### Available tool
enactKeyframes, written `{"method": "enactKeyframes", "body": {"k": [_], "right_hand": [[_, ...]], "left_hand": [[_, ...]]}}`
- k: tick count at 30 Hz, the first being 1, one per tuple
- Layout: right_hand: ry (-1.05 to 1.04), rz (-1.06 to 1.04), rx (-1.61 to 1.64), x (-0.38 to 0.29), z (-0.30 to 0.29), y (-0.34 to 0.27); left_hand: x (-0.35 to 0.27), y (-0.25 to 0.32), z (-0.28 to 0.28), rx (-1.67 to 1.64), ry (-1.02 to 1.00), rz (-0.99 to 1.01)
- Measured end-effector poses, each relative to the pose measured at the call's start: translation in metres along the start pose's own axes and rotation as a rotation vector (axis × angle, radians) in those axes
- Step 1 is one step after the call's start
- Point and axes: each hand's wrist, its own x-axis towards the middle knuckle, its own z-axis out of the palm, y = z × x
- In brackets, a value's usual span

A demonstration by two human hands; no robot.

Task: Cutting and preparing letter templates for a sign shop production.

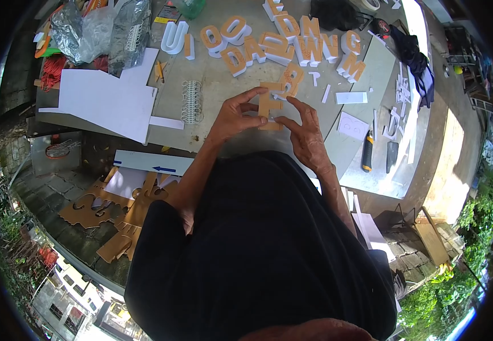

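Observation:
A brown cardboard letter E (265,102) stands in front of me over the table (220,81). My left hand (238,111) grips its left side between thumb and fingers. My right hand (304,132) is at its right side, with the thumb near the lower arms and the index finger raised near the letter B (292,79). A small white piece shows between the E's lower arms; whether the right fingers pinch it is too small to tell. Beyond lie several cardboard letters with white sides, among them a U (174,38) and an M (351,67).
A cut white sheet (101,102) and a white wire binding coil (192,102) lie to the left. On the right are a paper marked B (353,125), a yellow and black utility knife (368,151), a dark-handled tool (392,157) and white offcuts (402,89).

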Motion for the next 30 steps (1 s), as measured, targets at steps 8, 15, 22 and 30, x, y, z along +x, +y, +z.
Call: {"method": "enactKeyframes", "body": {"k": [8, 15, 22, 30], "right_hand": [[-0.064, -0.263, -0.097, 0.012, -0.013, -0.002], [-0.062, -0.294, -0.299, 0.029, -0.009, 0.011], [-0.154, -0.39, -0.17, 0.02, -0.01, 0.003], [0.066, -0.035, -0.056, 0.031, -0.01, 0.028]], "left_hand": [[0.001, -0.002, -0.005, 0.021, -0.116, -0.071], [-0.003, -0.002, -0.002, 0.054, -0.155, -0.116], [-0.006, 0.002, -0.004, 0.044, -0.114, -0.114], [-0.002, 0.006, -0.002, 0.055, -0.154, -0.12]]}}
